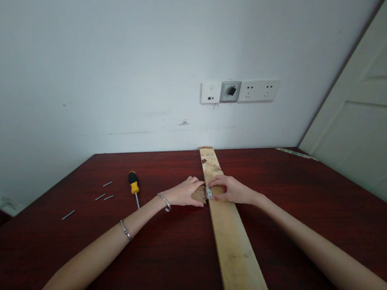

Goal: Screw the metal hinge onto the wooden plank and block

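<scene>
A long pale wooden plank [233, 241] lies lengthwise on the dark red table. At its left edge, toward the far end, is a small metal hinge [209, 192] with holes in its leaf. My left hand [184, 192] comes from the left, thumb and fingers curved around the hinge's left side. From the other side, my right hand [232, 189] rests over the plank, thumb and fingertips pinching at the hinge's right leaf. Part of the hinge is hidden by the fingers. Two metal bracelets circle my left arm.
A yellow and black screwdriver [134, 187] lies left of my left hand. Several screws [100, 197] are scattered farther left on the table [176, 251]. Behind the table stands a white wall with sockets [258, 91]. A pale panelled door [374, 100] is at the right.
</scene>
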`<state>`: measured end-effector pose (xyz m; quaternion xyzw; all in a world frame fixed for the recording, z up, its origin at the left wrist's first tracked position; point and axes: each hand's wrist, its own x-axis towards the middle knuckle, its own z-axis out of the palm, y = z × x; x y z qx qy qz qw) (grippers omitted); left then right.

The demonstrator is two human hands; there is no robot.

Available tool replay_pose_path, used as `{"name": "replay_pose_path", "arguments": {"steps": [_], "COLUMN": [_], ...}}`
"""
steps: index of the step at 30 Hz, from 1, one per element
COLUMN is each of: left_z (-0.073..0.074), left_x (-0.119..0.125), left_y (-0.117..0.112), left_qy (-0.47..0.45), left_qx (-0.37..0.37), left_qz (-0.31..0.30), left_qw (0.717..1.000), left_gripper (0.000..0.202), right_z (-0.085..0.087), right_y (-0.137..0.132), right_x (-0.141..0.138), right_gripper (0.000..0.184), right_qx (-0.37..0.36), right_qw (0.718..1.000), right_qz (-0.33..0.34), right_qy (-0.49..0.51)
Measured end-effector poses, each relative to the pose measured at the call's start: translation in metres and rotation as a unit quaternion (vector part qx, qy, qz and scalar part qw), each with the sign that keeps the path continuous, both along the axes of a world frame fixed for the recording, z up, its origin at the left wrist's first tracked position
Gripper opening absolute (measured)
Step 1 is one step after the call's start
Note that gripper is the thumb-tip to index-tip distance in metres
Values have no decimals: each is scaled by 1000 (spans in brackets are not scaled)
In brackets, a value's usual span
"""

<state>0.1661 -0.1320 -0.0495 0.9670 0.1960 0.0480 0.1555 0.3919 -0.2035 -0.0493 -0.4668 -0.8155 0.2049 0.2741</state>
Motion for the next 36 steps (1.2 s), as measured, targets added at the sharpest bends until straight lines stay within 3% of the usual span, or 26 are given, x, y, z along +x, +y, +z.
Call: {"name": "replay_pose_path", "arguments": {"steps": [10,13,18,24,29,36], "left_z": [-1,1,11,37,53,62], "left_x": [-1,-1,-2,-11,-48,-154], "left_y": [2,1,-1,3,17,31], "left_qy": [-13,-31,-103,-249,-314,-195], "left_qx": [-11,-15,1,61,100,111], "left_qz": [-6,-7,-8,35,84,232], "left_qw": [1000,999,995,966,940,947], "left_gripper": [80,80,64,32,22,23], "right_z": [0,-3,-12,-26,-30,-34], "right_y": [-1,-1,1,2,3,5], "right_x": [-1,-2,3,13,15,19], "right_gripper": [33,21,25,23,22,21], "right_qx": [6,40,149,198,225,216], "right_qw": [1000,997,970,947,940,950], "right_qz": [5,-39,-150,-196,-195,-179], "right_qy": [15,49,118,163,165,135]}}
